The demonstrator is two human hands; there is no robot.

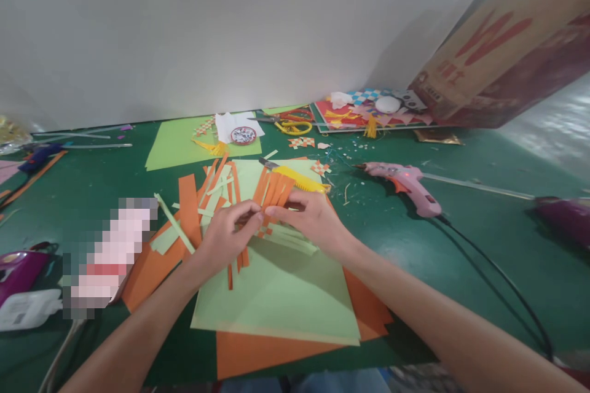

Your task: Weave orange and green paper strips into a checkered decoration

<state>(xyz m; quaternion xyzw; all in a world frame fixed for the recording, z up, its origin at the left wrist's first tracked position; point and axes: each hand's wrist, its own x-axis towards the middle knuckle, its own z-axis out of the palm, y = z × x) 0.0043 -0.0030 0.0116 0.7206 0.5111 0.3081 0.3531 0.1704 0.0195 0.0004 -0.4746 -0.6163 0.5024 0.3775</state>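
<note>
Both left hand (228, 230) and right hand (318, 220) pinch orange strips (276, 187) in fingers (246, 207); yellow cutter (302, 180) just beyond.

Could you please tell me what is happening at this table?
Both hands, left and right, are working together on a bundle of orange and pale green paper strips, over a pale green sheet. A yellow cutter lies just beyond them, and a pink glue gun rests to the right.

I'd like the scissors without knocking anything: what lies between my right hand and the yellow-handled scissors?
The yellow cutter and small orange-and-white checkered pieces, as the head view shows.
</note>
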